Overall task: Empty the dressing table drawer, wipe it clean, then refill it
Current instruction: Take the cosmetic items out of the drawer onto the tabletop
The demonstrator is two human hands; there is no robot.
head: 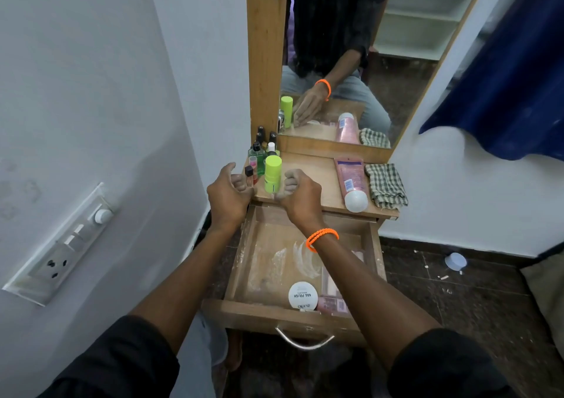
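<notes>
head cam | looks forward and down | close above the open drawer (305,263) | mirror (351,56) straight ahead

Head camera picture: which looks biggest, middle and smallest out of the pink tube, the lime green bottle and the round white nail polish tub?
1. pink tube, largest
2. lime green bottle
3. round white nail polish tub, smallest

The last two look close in size, and the tub lies nearer the camera, so their order is unsure.
</notes>
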